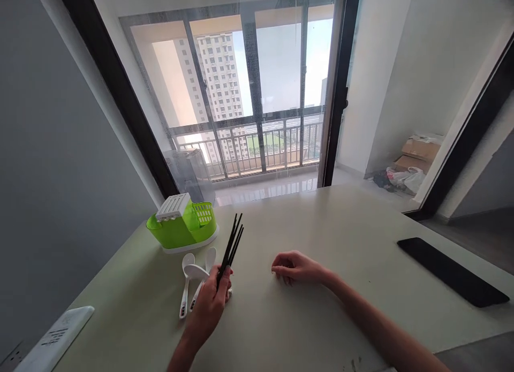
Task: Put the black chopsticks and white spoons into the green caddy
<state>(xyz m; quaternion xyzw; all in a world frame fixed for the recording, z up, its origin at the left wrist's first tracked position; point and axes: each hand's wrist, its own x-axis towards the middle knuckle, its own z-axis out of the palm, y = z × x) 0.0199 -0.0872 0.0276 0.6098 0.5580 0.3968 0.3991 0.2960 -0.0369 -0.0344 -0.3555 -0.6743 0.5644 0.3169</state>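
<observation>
My left hand [211,300] is closed around several black chopsticks [231,248], which point up and away from me. Against its thumb side shows the bowl of a white spoon [196,272]; whether the hand grips this spoon too, I cannot tell. Just left of the hand lies another white spoon [185,291] with a printed handle end. A third white spoon [210,257] is partly hidden behind the hand. My right hand [295,267] rests on the tabletop, loosely curled, with a gap between thumb and fingers and nothing in it.
A green utensil holder [182,230] with a white slotted top and base stands at the table's [321,217] far left. A black flat mat [452,270] lies at the right. A white power strip [60,337] sits at the left edge. Behind the table is a glass door.
</observation>
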